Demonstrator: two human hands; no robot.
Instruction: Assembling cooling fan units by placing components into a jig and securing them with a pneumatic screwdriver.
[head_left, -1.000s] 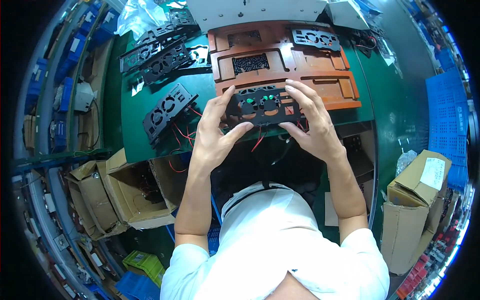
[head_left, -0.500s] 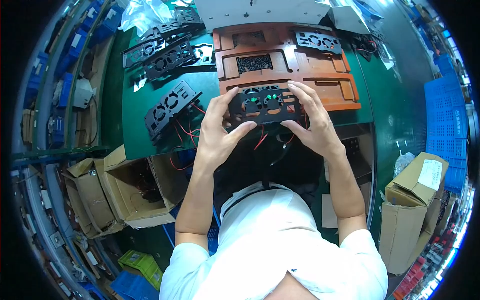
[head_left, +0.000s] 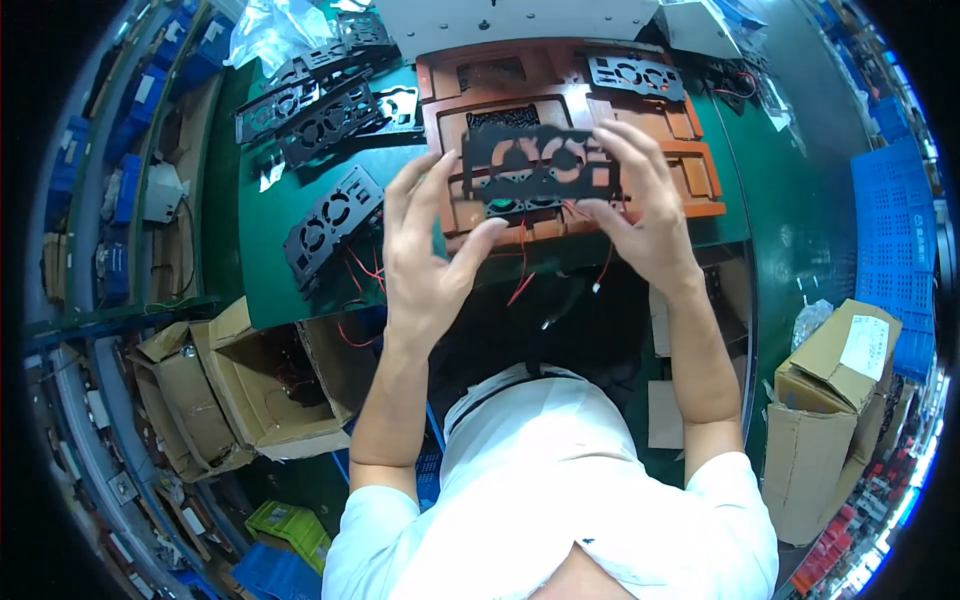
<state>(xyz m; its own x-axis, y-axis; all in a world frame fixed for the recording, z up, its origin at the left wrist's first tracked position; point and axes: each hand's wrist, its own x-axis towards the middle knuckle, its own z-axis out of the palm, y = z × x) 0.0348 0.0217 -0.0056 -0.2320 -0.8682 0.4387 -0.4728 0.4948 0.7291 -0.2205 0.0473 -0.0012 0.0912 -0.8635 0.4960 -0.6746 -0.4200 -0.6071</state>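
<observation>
A black metal plate [head_left: 540, 172] with two large round cutouts is tilted up over the near edge of the orange trays, slightly blurred. My right hand [head_left: 645, 205] grips its right end between fingers and thumb. My left hand [head_left: 428, 230] is open beside the plate's left end, fingers and thumb apart, with a small gap to it. Just below the plate, partly hidden by it, a dark fan assembly [head_left: 528, 207] lies at the tray's near edge. Red wires [head_left: 522, 288] hang from there over the table edge.
Orange trays [head_left: 690, 165] hold black screws [head_left: 503, 118] and another fan plate [head_left: 636, 76]. On the green table at left lie a fan bracket [head_left: 332, 225] and a pile of black brackets [head_left: 325, 120]. Cardboard boxes [head_left: 270, 370] stand below left; another carton [head_left: 825, 420] is at right.
The black plate has risen away from me and tilted, uncovering the fan assembly below it. My left hand has let go of the plate's left end; my right hand has moved up with it.
</observation>
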